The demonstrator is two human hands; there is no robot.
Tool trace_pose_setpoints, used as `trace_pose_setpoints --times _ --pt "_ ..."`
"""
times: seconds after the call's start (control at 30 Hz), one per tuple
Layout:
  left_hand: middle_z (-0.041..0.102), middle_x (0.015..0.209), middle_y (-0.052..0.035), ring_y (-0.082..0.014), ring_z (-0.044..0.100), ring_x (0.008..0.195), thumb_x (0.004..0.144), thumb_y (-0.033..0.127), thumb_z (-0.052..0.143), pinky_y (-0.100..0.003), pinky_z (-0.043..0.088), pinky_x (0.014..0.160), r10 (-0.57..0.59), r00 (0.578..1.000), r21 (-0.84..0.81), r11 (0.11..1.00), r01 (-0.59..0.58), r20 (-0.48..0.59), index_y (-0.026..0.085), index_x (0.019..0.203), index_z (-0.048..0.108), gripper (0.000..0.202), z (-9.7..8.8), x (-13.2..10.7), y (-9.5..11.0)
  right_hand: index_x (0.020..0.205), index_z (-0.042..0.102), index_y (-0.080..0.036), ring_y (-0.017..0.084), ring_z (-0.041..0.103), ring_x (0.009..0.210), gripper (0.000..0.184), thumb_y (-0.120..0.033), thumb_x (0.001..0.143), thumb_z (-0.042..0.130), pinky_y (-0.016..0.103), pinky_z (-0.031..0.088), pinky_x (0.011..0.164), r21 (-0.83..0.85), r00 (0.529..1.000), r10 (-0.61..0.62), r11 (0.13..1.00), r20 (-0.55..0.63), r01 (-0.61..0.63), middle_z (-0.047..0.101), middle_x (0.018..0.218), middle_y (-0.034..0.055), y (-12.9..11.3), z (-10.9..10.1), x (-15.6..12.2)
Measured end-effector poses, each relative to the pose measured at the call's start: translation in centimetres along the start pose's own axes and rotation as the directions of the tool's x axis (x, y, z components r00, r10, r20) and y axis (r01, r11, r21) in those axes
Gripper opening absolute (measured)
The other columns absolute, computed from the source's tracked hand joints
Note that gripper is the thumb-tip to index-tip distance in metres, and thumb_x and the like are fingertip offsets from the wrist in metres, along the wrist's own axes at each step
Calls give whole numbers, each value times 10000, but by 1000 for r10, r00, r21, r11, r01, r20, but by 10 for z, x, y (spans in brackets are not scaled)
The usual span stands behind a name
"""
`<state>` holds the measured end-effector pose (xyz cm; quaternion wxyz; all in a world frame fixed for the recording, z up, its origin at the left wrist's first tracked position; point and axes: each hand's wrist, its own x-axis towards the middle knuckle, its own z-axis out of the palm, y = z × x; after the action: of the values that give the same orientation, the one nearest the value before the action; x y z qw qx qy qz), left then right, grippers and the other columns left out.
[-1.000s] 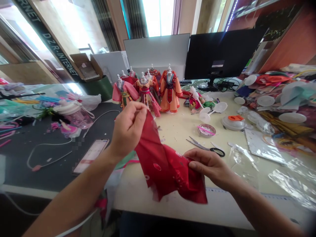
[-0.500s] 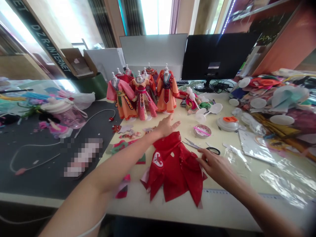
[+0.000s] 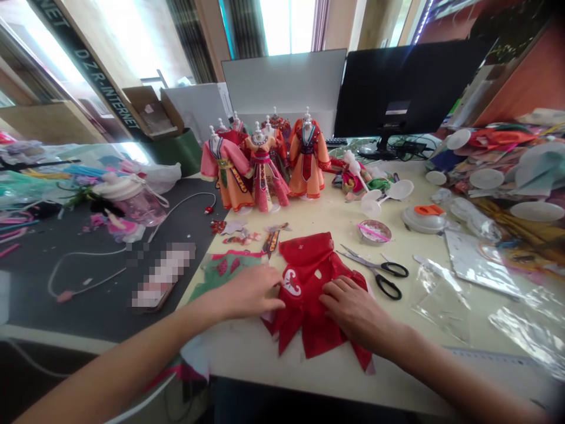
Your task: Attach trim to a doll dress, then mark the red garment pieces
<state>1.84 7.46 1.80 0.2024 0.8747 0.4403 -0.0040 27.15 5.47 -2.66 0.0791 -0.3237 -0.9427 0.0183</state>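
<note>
A small red doll garment (image 3: 314, 315) with pointed lower panels and a white curled motif lies on the pale tabletop in front of me. My left hand (image 3: 253, 290) is at its left edge, with the thumb apart from the fingers and nothing visible between them. On the garment's right side rests my right hand (image 3: 355, 306), its fingers bent a little over the cloth; the thumb is hidden. Under and beside my left forearm lies a green cloth piece (image 3: 220, 268) with red trim. Black-handled scissors (image 3: 375, 268) lie with blades apart, right of the garment.
Several dressed doll stands (image 3: 267, 162) are at the back, before a black monitor (image 3: 397, 94). A small bowl (image 3: 374, 232) with a pink stick sits behind the scissors. Clear plastic bags (image 3: 441, 297) lie right, near a ruler (image 3: 489, 358). A phone (image 3: 163, 277) is left on a dark mat.
My left hand has drawn back from near the dressed dolls to the garment's left edge. My right hand has moved left onto the garment, uncovering the scissors' handles. The camera view has shifted slightly.
</note>
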Motion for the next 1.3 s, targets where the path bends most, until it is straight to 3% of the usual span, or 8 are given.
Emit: trace_pose_setpoints --times 0.3,0.47,0.63,0.73,0.83,1.07,1.2,1.3 --pt "611 805 -32 -198 565 785 808 130 433 -312 425 722 47 996 13 999 -48 70 197 754 566 158 13 -10 -10 764 570 -158 180 507 772 204 -2 833 457 300 409 727 -26 998 51 998 23 -50 571 829 60 10 3 -9" --pt "638 902 -72 -225 577 884 813 102 386 -363 432 809 -84 982 79 992 99 -171 180 865 623 255 -21 -8 -29 711 543 -170 172 484 710 199 -5 811 497 303 391 732 -38 999 44 998 24 -43 562 769 41 12 -1 -18" --pt "631 1057 -87 -221 609 940 784 257 589 -366 486 810 -199 942 -569 822 10 -271 201 1086 601 308 -55 -8 -53 669 548 -181 173 502 690 200 -5 763 558 303 401 696 -20 997 25 1000 70 -23 571 745 31 12 -9 -23" --pt "645 1007 -77 -175 636 863 760 296 631 -325 517 763 -362 812 -854 433 -288 -458 181 1037 601 301 -66 -8 -62 710 580 -178 192 527 765 211 -17 813 491 340 420 766 21 1000 13 1000 28 -14 584 765 49 5 -18 -17" --pt "658 882 -40 -136 639 774 777 316 593 -285 525 729 -512 656 -824 230 -518 -555 186 930 619 203 -73 -5 -64 820 608 -173 208 529 852 234 -24 843 428 376 419 826 92 996 -56 994 -76 63 608 852 78 -14 -26 1" --pt "655 744 -3 -111 627 681 807 293 568 -229 512 651 -602 530 -743 166 -649 -597 208 841 613 102 -89 10 -53 1069 592 -159 255 541 1018 239 -234 863 498 381 453 835 381 970 -236 893 -58 240 539 1215 143 -84 -13 75" --pt "665 771 -16 -127 646 740 833 326 548 -234 519 663 -596 461 -702 261 -663 -658 213 838 605 127 -104 17 -48 1232 479 -117 251 601 873 626 -487 748 621 339 479 681 589 994 -48 808 99 -19 582 1132 155 -117 7 109" --pt "675 789 -21 -139 651 784 852 335 528 -236 519 662 -602 393 -665 332 -669 -695 221 822 599 138 -113 22 -45 1093 562 -131 232 609 788 458 -414 736 606 304 436 618 581 990 45 806 133 -115 635 1032 124 -131 16 125"
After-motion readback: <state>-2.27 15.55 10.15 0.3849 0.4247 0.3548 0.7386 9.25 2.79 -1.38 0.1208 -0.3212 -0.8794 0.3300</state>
